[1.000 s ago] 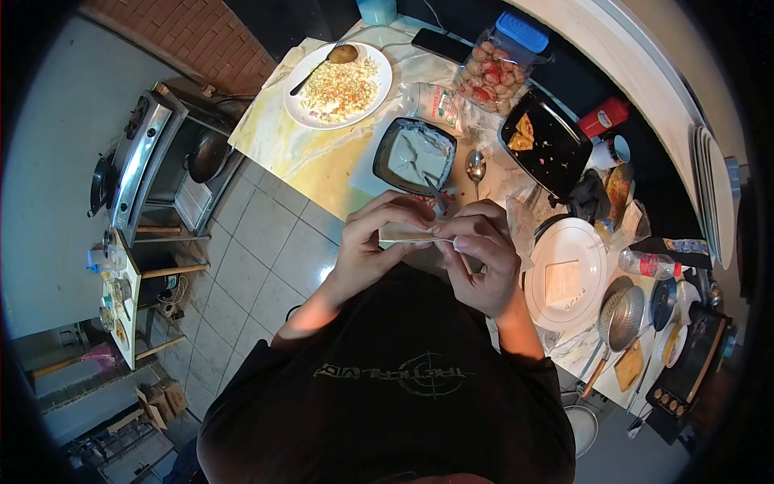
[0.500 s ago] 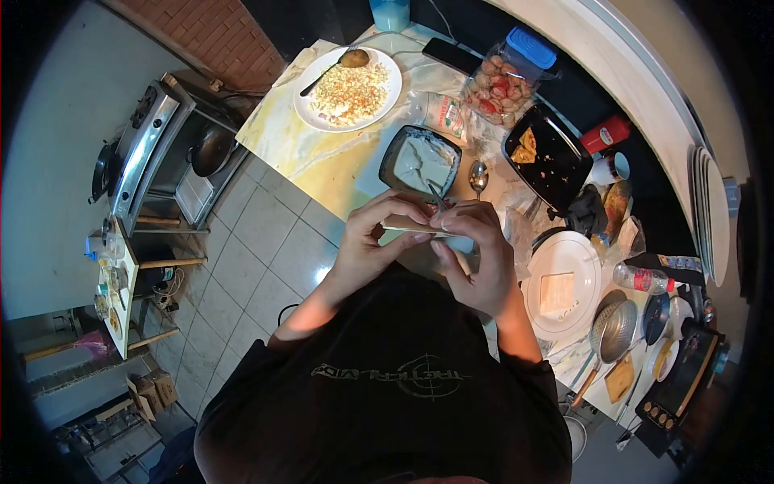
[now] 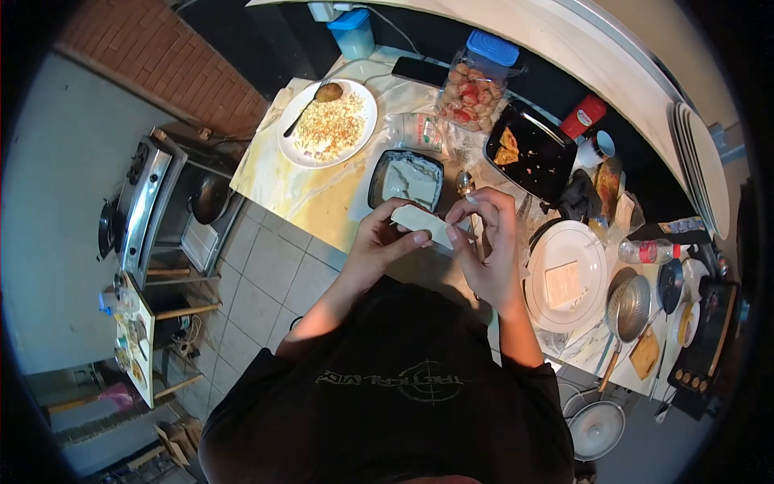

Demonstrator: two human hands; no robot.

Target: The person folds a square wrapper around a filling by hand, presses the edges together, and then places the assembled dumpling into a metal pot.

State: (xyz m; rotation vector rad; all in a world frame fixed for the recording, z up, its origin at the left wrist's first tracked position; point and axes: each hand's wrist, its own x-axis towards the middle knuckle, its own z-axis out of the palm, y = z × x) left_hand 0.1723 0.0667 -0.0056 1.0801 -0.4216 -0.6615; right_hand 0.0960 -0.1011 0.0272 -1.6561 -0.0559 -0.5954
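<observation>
A pale folded pastry wrapper (image 3: 421, 221), long and flat, is held level in front of my chest. My left hand (image 3: 379, 240) pinches its left end, with the thumb on the near side. At the other end, the thumb and fingers of my right hand (image 3: 490, 242) close on the wrapper. Just beyond my hands sits a black square bowl (image 3: 373, 179) of white paste. To the right, a white plate (image 3: 595, 278) carries a square stack of pale wrappers (image 3: 563, 284). A metal spoon (image 3: 465, 182) lies beside the bowl, partly hidden by my right hand.
A white plate of chopped filling (image 3: 329, 129) with a spoon stands far left on the marble counter. Behind are a bag of round items (image 3: 470, 93) and a black tray (image 3: 532, 153) with fried pieces. A strainer (image 3: 627, 310) and plastic bottle (image 3: 647, 252) are right.
The wrapper has tilted from edge-on to show its broad face. My right hand has shifted slightly right, toward its end. The spoon handle seen in the bowl before no longer shows.
</observation>
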